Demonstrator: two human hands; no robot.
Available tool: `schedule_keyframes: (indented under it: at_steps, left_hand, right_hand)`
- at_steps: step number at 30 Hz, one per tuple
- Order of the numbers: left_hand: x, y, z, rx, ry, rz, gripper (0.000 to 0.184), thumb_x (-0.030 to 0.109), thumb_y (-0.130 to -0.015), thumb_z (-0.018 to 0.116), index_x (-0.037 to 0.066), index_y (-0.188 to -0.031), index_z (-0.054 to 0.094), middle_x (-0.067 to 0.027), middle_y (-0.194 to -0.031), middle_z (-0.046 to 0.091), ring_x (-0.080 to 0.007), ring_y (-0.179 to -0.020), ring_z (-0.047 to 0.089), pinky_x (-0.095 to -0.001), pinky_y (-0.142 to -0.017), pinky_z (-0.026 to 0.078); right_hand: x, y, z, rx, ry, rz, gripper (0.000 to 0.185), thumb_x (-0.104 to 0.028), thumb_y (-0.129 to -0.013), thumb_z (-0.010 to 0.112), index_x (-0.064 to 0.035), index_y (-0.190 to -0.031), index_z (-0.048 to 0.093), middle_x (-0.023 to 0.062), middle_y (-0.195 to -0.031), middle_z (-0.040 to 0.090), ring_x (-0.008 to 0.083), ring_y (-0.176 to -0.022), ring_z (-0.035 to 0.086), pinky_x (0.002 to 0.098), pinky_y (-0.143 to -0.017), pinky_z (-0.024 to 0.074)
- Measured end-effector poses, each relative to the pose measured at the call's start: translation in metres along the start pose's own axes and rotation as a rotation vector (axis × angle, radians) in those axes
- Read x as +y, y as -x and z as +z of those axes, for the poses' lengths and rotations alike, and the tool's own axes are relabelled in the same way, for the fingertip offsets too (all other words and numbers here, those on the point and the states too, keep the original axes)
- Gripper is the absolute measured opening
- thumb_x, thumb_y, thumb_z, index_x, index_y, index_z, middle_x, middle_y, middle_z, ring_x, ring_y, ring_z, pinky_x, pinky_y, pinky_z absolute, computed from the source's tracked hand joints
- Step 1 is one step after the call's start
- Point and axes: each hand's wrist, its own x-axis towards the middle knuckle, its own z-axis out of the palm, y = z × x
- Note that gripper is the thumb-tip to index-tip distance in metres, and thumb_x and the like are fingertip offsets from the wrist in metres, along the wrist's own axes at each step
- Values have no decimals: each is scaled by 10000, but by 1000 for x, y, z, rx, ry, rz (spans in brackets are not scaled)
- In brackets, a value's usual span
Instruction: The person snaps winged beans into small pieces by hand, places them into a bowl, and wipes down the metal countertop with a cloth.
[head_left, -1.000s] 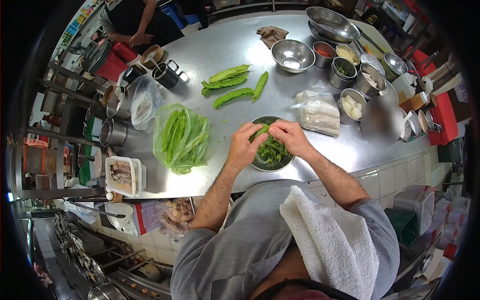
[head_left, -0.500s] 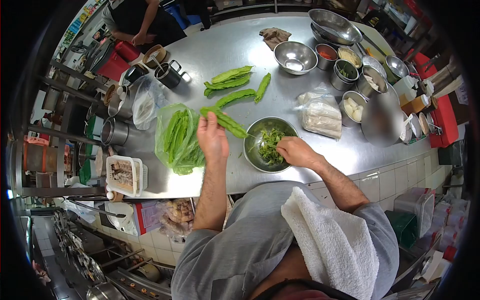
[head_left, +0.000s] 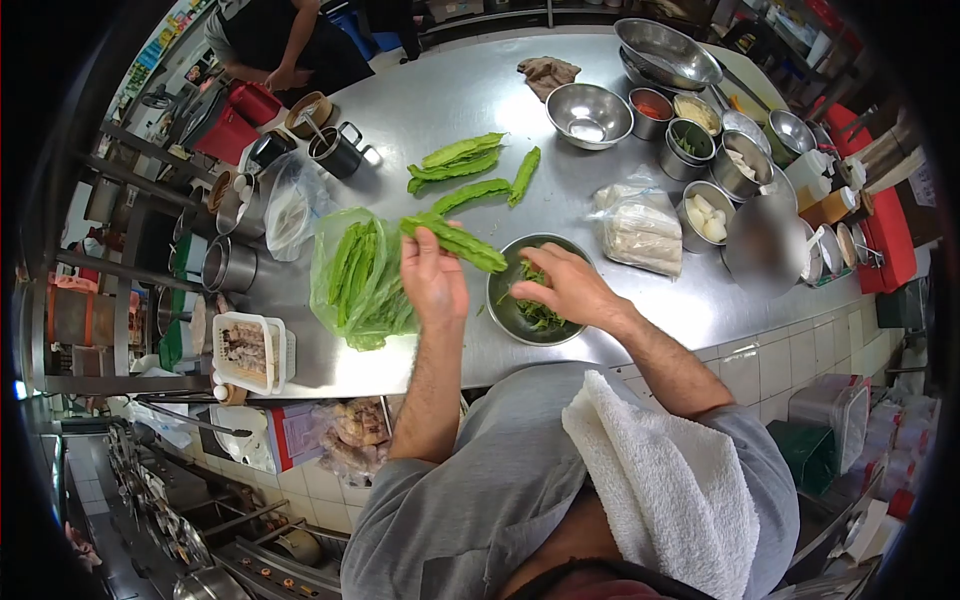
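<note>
Above pale floor tiles (head_left: 770, 365), a shiny metal table (head_left: 570, 205) beneath both hands (head_left: 434, 285) (head_left: 570, 288).

From one head-worn camera I look forward and steeply down, wide and close, the grey shirt (head_left: 480, 460) near and the bench (head_left: 460, 95) spreading far.

A broad metal counter (head_left: 450, 95) anchors the kitchen on my remote feed, light glaring white off its near left edge. Pale square floor tiles (head_left: 765, 365) run alongside the counter's near right side, where a dark green container (head_left: 805, 455) stands below its level. Metal rails (head_left: 120, 385) of shelving crowd the counter's left end, and a metal rack (head_left: 549, 13) rises beyond its far edge. Below the near left corner, I see a dark, knob-fronted range (head_left: 300, 580).
</note>
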Motion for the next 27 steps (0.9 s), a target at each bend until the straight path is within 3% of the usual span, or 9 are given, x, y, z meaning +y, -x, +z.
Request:
schedule_keyframes:
  at_steps: [5,8,9,11,13,16,23,26,27]
  left_hand:
    - [-19,18,-3,9,47,-97,202,184,-956,519,54,-1109,497,-72,-1036,584,-198,-949,578,-371,-903,463]
    - [-13,25,1,123,-164,-104,311,164,-935,552,40,-1208,473,-103,-1111,567,-224,-1042,547,-405,-973,403]
    - [-6,29,11,59,-719,240,379,152,-909,577,40,-1250,453,-101,-1141,559,-234,-1075,530,-419,-1004,361]
    - [6,33,24,-18,-1265,593,452,140,-884,602,40,-1291,434,-99,-1171,551,-245,-1107,512,-434,-1035,319]
    - [15,38,25,-766,-1724,581,494,126,-832,630,56,-1289,456,-78,-1167,554,-252,-1115,506,-444,-1048,274]
    - [1,40,14,-973,-1646,381,436,130,-825,628,77,-1243,517,-58,-1138,564,-235,-1086,519,-437,-1007,307]
    - [3,44,18,-998,-1535,111,318,134,-826,617,73,-1136,582,-70,-1015,575,-256,-997,531,-403,-902,379]
    - [2,48,17,-1013,-1522,94,284,96,-808,625,56,-1086,581,-88,-977,564,-277,-955,536,-384,-837,420]
    - [-1,50,14,-934,-1448,97,262,72,-810,620,48,-1067,578,-95,-959,557,-278,-940,544,-372,-816,431]
  right_hand:
    - [15,-11,18,-38,-31,-41,304,-308,-896,567,-8,-926,597,188,-845,586,367,-828,578,446,-719,448]
    - [25,-3,13,-36,40,-28,276,-276,-900,557,-8,-844,589,187,-784,590,364,-794,580,454,-700,452]
    - [27,0,9,-43,84,-30,272,-270,-893,564,-9,-820,593,175,-763,597,365,-766,585,456,-680,456]
    - [32,5,3,-47,129,-29,270,-263,-886,570,-10,-796,596,163,-742,603,365,-738,589,459,-660,461]
    - [36,10,1,-100,231,-46,273,-256,-869,587,-11,-750,601,144,-709,609,370,-682,591,461,-618,465]
    - [37,12,-3,-103,237,-162,280,-256,-858,601,-14,-717,601,138,-690,608,363,-662,596,461,-598,463]
    - [33,21,-11,-204,107,-122,264,-239,-847,617,-6,-723,606,151,-720,618,358,-677,595,449,-612,460]
    - [36,27,-7,-181,-97,-126,240,-217,-857,621,3,-762,624,131,-667,590,277,-599,583,399,-575,449]
    - [36,28,-6,-182,-254,-22,230,-208,-866,622,5,-778,631,97,-635,567,212,-576,552,361,-553,434]
